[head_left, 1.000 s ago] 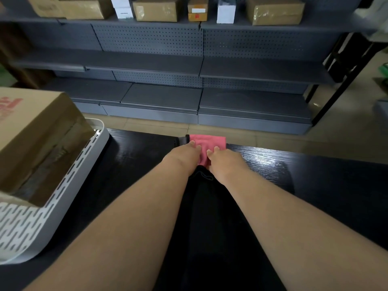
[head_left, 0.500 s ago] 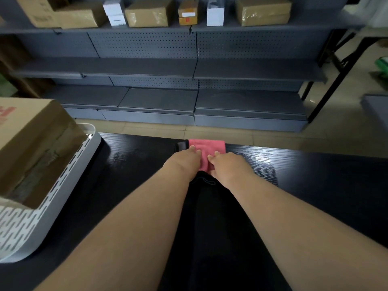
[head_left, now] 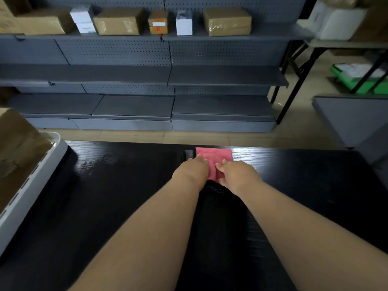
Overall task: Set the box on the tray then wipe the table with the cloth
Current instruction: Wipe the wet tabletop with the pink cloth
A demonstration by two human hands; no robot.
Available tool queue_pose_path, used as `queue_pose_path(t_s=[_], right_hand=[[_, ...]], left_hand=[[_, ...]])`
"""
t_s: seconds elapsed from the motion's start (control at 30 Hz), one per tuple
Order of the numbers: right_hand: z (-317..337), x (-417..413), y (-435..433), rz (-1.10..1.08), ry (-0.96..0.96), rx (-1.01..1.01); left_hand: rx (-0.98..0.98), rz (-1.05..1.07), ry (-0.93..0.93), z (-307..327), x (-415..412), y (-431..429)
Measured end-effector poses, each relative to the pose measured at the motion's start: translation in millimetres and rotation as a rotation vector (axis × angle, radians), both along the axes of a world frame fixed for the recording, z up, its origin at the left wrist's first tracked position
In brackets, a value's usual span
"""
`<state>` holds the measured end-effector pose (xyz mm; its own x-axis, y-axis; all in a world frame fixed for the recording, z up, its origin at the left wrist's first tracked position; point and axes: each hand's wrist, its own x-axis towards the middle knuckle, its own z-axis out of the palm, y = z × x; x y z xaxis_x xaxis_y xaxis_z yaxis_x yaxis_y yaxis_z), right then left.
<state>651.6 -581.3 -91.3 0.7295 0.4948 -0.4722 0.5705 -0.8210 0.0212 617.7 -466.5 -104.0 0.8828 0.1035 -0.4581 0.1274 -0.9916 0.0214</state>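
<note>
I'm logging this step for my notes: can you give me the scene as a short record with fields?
Box: brown cardboard box sits in the white slotted plastic tray, at the table's left end
Cloth: pink folded cloth lies flat at the far edge of the glossy black table
Left hand: left hand, fingers on the cloth's left part
Right hand: right hand, fingers on the cloth's near right part
Stage: box set down; cloth under both hands for wiping
Background: grey metal shelving

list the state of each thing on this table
box, sits in the tray
tray, on the table's left end, holds the box
cloth, flat at the table's far edge
left hand, presses on the cloth
right hand, presses on the cloth
</note>
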Motion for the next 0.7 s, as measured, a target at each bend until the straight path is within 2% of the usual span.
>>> queue_pose_path(t_s=[0.33,0.7], right_hand=[[4,-51,-35,-0.051,-0.003,-0.028],[10,-171,-62,-0.061,-0.006,-0.065]], left_hand=[[-0.027,-0.060,-0.033,-3,-44,-31],[-0.064,-0.095,-0.036,-1,-167,-57]])
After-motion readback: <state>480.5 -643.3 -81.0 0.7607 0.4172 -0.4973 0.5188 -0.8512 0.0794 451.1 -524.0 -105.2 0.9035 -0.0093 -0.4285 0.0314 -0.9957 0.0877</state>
